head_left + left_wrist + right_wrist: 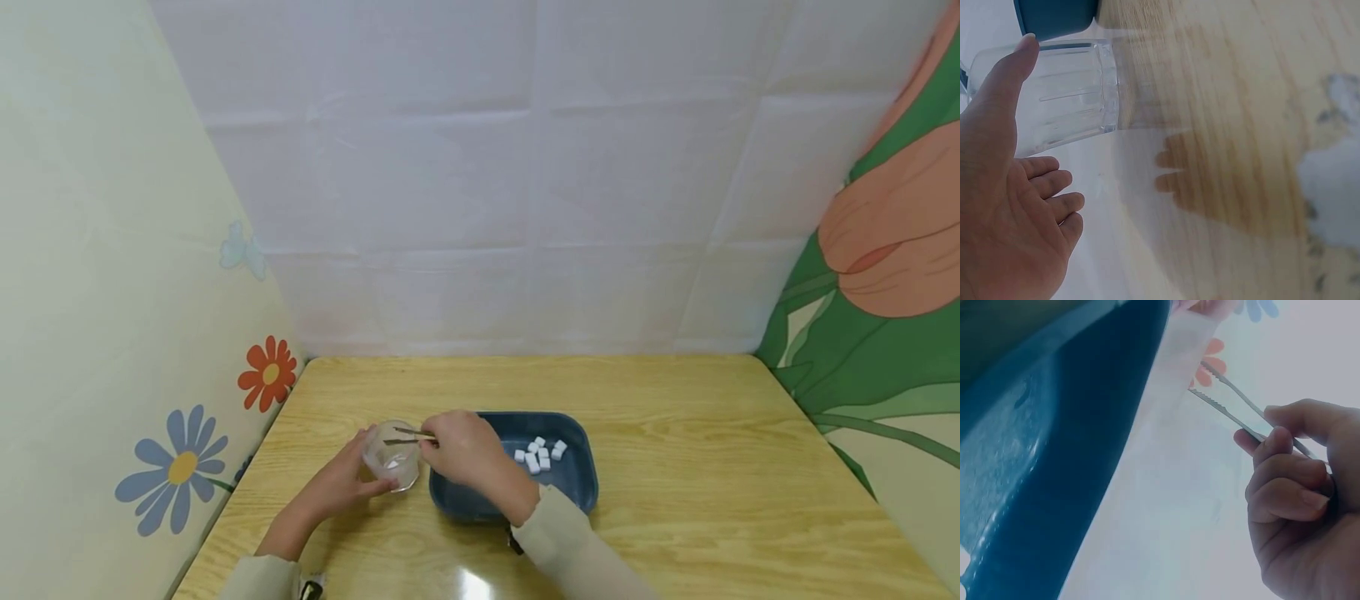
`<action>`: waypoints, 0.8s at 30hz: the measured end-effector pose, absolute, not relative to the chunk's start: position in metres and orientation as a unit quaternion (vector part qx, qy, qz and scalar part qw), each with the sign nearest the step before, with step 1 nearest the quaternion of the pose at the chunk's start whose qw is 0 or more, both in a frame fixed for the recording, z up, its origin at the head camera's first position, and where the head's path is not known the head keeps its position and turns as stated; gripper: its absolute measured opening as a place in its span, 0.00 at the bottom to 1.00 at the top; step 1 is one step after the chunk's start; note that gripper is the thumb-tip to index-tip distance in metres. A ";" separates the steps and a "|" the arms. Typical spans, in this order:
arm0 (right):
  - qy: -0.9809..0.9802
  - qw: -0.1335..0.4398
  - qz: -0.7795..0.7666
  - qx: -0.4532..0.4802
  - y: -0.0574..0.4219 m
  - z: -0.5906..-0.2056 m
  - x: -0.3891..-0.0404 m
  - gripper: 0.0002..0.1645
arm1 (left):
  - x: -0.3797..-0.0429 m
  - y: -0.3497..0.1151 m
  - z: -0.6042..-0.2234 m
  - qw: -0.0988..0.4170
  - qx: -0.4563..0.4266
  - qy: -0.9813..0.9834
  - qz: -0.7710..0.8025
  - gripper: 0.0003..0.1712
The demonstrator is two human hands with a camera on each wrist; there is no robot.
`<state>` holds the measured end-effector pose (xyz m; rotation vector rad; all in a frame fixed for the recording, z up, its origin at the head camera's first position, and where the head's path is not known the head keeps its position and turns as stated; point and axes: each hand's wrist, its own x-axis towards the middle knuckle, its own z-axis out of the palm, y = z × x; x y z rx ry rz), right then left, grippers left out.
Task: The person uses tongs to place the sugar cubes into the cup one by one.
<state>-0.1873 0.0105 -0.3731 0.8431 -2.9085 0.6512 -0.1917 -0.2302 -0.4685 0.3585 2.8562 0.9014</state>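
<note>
A clear glass [405,473] stands on the wooden table, left of a dark blue tray [587,479]. My left hand [339,485] holds the glass, its thumb along the near side and its fingers toward the back. In the left wrist view the glass [1069,94] looks transparent, with faint ridges and a thick base. My right hand [467,450] grips metal tweezers [414,442] and reaches across the tray's left part. The tweezers' tips are over the glass's mouth. Seen from the right wrist, the serrated tips of the tweezers [1227,414] are spread, with nothing between them.
Several small white cubes [532,462] lie in the tray, right of my right wrist. The wooden table [690,467] extends to both sides. A white cloth [480,208] hangs behind it, and flower-printed sheets [180,467] border the sides.
</note>
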 end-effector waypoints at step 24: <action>-0.939 0.043 0.246 0.235 0.069 -0.369 -0.183 0.12 | -0.192 -0.229 -0.467 0.055 0.119 0.949 0.288 0.64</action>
